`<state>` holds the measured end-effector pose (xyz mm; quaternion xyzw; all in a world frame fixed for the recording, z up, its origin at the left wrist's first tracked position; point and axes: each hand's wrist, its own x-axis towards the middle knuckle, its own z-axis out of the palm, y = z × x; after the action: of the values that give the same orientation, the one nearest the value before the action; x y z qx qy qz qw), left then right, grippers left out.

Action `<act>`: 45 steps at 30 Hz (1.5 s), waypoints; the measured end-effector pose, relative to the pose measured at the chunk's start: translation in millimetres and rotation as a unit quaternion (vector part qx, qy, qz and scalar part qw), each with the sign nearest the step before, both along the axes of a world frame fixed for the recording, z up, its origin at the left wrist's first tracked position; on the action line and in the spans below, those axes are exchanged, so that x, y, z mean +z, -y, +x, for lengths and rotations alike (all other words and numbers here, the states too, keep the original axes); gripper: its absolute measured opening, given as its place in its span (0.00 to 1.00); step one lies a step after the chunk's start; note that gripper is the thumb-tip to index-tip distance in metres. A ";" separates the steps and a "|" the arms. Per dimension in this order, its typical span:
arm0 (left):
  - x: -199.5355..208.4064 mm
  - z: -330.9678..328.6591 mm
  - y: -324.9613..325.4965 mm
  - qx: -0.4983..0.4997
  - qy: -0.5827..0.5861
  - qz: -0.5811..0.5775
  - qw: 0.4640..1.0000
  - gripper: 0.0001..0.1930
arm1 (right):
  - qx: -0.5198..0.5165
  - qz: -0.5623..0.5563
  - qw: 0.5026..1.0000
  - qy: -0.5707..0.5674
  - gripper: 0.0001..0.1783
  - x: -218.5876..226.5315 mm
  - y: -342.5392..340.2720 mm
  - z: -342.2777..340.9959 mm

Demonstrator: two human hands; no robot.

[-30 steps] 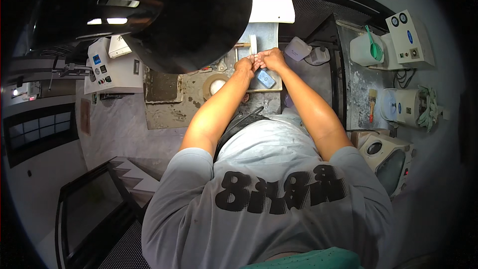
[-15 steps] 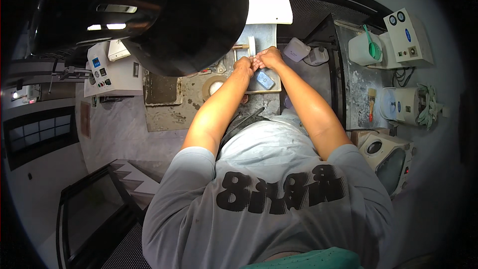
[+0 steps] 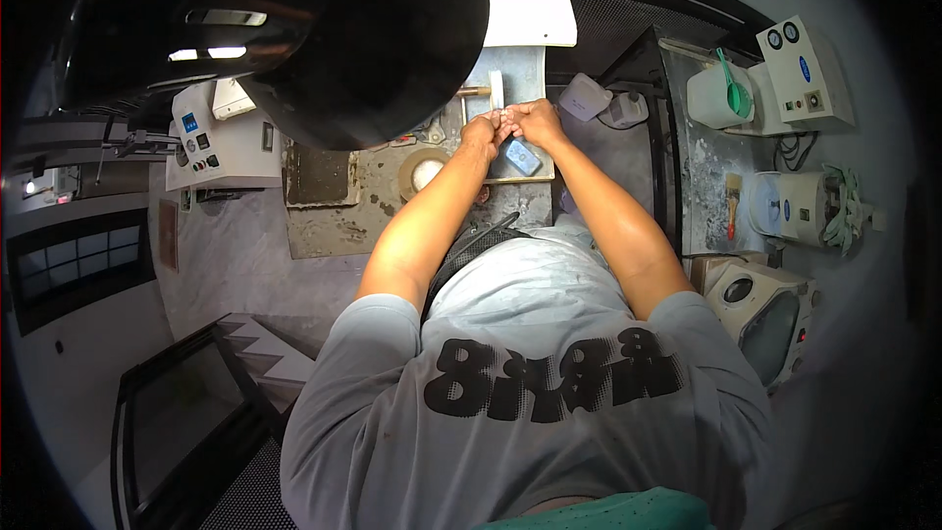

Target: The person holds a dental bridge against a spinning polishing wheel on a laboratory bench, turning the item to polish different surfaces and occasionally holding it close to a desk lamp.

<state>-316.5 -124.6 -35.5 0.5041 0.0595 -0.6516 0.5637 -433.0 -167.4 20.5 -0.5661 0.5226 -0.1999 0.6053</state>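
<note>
My left hand (image 3: 480,133) and my right hand (image 3: 536,122) meet over the pale bench top (image 3: 530,64), fingertips together. Both have curled fingers, pinched around something small that I cannot make out. Just nearer to me than the right hand lies a small blue box-like block (image 3: 522,158). Beyond the hands rests a brush (image 3: 496,90) with pale bristles and a brown wooden handle pointing left. Left of my left forearm is a round bowl (image 3: 410,177) with something white inside.
A big black lamp hood (image 3: 392,49) hangs over the upper left. A dark shallow tray (image 3: 324,204) sits at the left. White jugs (image 3: 586,96) stand right of the bench. Further right are a tub (image 3: 708,98) with a green scoop, a paintbrush (image 3: 733,204) and white machines (image 3: 803,83).
Both hands have shifted slightly toward me, still pressed together at the fingertips. The block, brush and bowl stay where they were.
</note>
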 end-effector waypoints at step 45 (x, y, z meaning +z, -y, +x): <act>6.1 2.0 11.7 0.020 -0.028 0.084 0.996 0.07 | -0.023 0.053 0.998 -0.020 0.06 -9.5 16.9 6.7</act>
<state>-314.5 -136.3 -29.3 0.5297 0.1399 -0.6466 0.5308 -426.2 -184.4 11.0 -0.5251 0.5576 -0.1743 0.6188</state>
